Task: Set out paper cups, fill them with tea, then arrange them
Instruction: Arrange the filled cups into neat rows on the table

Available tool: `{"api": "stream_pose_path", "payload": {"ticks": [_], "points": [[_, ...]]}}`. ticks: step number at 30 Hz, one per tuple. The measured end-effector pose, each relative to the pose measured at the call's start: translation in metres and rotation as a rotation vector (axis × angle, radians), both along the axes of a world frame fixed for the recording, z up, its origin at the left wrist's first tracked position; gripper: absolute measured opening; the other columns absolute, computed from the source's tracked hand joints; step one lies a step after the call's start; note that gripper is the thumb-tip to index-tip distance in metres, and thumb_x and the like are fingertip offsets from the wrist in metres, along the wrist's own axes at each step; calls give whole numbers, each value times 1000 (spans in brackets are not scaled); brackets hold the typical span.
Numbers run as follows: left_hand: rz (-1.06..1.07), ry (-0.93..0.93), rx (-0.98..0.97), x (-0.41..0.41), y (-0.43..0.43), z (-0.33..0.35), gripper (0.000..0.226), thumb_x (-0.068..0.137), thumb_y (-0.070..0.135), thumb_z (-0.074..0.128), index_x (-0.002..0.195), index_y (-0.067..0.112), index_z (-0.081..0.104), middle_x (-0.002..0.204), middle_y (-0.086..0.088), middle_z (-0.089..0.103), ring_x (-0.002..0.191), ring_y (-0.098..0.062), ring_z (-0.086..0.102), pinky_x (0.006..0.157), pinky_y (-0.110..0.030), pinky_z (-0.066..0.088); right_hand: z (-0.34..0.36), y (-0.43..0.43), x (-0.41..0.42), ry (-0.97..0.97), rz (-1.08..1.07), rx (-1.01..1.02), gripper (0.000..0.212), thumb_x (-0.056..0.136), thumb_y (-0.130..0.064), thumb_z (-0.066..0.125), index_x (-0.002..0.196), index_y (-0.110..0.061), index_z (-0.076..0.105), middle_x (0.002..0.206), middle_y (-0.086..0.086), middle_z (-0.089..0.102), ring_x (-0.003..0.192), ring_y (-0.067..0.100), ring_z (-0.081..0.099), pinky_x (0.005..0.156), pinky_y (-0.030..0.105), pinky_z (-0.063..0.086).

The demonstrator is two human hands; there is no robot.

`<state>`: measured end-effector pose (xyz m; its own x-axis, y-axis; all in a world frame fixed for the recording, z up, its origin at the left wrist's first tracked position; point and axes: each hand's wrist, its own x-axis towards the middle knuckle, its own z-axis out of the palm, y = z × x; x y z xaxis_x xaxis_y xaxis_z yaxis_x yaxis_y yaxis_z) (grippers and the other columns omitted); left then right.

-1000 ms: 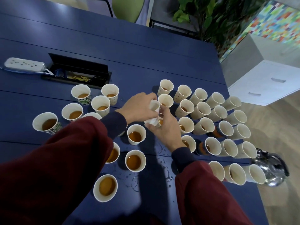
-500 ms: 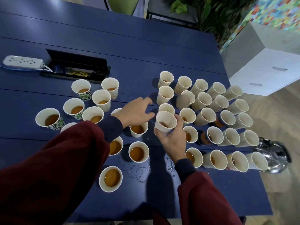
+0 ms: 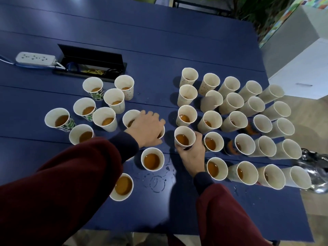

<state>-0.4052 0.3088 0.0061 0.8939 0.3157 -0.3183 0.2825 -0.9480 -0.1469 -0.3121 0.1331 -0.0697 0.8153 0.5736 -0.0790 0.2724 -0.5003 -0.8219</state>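
The right hand grips a cup of tea from the near side, fingers wrapped round its wall. It is right of the cable box and nearer the person; whether it rests on the desk cannot be told. The left hand, below the box, curls down over a second cup, which is mostly hidden. A loose cluster of filled cups stands just below the box, and rows stand to its right. A kettle sits far right of the box, a power strip just left of it.
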Motion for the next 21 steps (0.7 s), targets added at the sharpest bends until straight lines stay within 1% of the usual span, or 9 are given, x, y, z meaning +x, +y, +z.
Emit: {"api": "stream_pose_path", "payload": {"ticks": [4, 6, 8, 10, 11, 14, 16, 18, 21], "points": [[58, 26, 7, 1, -7, 2, 54, 91, 47, 62, 132, 17, 47, 129, -11, 55, 117, -30, 56, 93, -41, 46, -1, -9, 5, 2, -4, -8, 54, 76, -25, 85, 116, -24, 49, 110, -3, 62, 100, 14, 62, 88, 44, 54], [87, 24, 2, 2, -11, 3, 52, 92, 45, 62, 132, 17, 47, 128, -11, 56, 115, -30, 57, 90, -40, 48, 5, -8, 7, -2, 62, -31, 68, 75, -23, 86, 130, -22, 46, 121, -1, 61, 110, 16, 60, 96, 42, 52], [115, 12, -15, 2, -12, 4, 54, 91, 45, 64, 134, 17, 46, 128, -11, 56, 114, -29, 58, 88, -39, 50, 13, -5, 7, -24, 101, -66, 85, 78, -21, 84, 148, -15, 35, 139, 6, 54, 127, 22, 53, 108, 35, 45], [161, -17, -50, 2, -13, 5, 57, 90, 45, 65, 135, 18, 46, 129, -10, 56, 114, -29, 58, 88, -39, 51, 22, -4, 5, -85, 110, -80, 88, 82, -18, 80, 153, -7, 29, 150, 11, 44, 138, 26, 43, 111, 28, 36], [189, -34, -76, 2, -14, 6, 57, 89, 45, 66, 135, 18, 46, 128, -11, 55, 114, -29, 57, 89, -39, 52, 27, -3, 4, -140, 119, -75, 85, 82, -17, 79, 151, -6, 31, 151, 12, 41, 140, 27, 41, 112, 30, 37], [259, -101, -118, 2, -18, 11, 55, 88, 46, 66, 132, 19, 46, 126, -12, 54, 113, -31, 56, 89, -42, 53, 44, -4, -1, -349, 140, -39, 75, 78, -27, 83, 139, -8, 42, 141, 11, 46, 129, 28, 48, 102, 40, 49], [304, -151, -153, 2, -20, 17, 52, 88, 46, 67, 128, 20, 47, 124, -13, 53, 110, -32, 57, 89, -43, 53, 52, -3, -5, -464, 147, -34, 76, 74, -37, 87, 133, -8, 48, 134, 11, 50, 122, 26, 50, 98, 36, 49], [363, -195, -214, 2, -22, 24, 51, 86, 45, 69, 126, 21, 48, 123, -13, 51, 107, -33, 60, 88, -43, 54, 57, -1, -9, -473, 192, -26, 76, 75, -39, 86, 133, -9, 49, 131, 10, 51, 120, 25, 50, 96, 33, 48], [393, -259, -245, -1, -29, 36, 51, 84, 45, 70, 123, 22, 48, 118, -11, 50, 100, -33, 61, 85, -43, 55, 60, 5, -13, -383, 314, 1, 75, 78, -35, 84, 138, -12, 45, 137, 7, 48, 123, 26, 52, 95, 38, 52]]}}
